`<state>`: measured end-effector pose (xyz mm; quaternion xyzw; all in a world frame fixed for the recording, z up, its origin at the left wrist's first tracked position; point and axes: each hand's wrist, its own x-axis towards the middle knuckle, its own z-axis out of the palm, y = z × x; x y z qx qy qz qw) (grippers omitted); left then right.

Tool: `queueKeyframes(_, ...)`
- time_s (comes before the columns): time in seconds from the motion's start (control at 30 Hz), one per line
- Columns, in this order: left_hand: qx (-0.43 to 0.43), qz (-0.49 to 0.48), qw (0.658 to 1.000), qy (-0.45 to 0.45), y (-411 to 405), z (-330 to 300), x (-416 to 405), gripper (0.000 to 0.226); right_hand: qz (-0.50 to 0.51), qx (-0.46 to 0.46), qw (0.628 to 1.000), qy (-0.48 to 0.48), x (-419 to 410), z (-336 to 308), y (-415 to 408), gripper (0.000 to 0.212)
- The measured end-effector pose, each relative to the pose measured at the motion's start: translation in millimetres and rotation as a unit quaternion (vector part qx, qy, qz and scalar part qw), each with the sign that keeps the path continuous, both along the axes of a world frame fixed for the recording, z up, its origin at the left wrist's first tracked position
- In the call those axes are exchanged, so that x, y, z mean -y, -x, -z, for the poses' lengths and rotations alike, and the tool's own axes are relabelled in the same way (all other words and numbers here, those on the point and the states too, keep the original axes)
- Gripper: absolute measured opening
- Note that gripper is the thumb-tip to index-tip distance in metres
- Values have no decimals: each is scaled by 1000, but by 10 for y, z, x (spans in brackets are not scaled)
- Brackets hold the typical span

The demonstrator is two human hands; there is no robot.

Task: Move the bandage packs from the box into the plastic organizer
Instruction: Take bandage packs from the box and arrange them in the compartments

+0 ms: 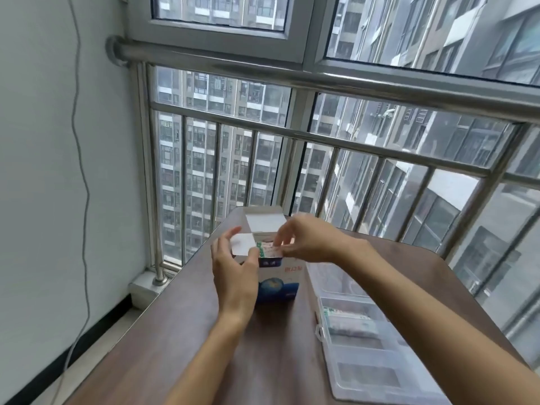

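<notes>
Over the box [277, 276] — both hands on a green-printed bandage pack [267, 252]

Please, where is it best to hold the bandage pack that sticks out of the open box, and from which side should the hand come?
Probably its upper edge, from above. The bandage pack stands upright in the open box, so only its top is exposed. The right hand already pinches it there, while the left hand holds the box.

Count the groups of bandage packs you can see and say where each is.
2. One bunch is pinched by both hands at the open box mouth; another lies in the plastic organizer. More may be hidden inside the box.
</notes>
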<state>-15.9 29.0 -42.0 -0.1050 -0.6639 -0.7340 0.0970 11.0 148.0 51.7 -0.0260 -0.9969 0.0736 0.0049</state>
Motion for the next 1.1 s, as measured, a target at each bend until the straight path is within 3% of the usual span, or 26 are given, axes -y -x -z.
queueKeyframes(0.13, 18, 5, 1000, -24, 42, 39, -16, 31, 17, 70, 995, 70, -19, -104, -8, 35)
queueKeyframes(0.37, 16, 17, 999, -30, 99, 69, -21, 25, -26, 81, 995, 49, -42, -74, 20, 17)
queueKeyframes(0.53, 22, 15, 1000, -9, 109, 81, -15, 21, -43, -13, 995, 92, -73, -11, 9, 20)
queueKeyframes(0.73, 0, -8, 1000, 22, 69, 18, 3, 21, -22, -80, 961, 264, -143, 69, -34, 25)
queueKeyframes(0.9, -45, -32, 997, 49, 75, 57, -20, 23, -16, -97, 955, 280, -134, 134, -29, 25)
queueKeyframes(1.1, -52, -43, 996, 56, 69, 25, -9, 37, 61, -158, 899, 403, -120, 88, 6, 29)
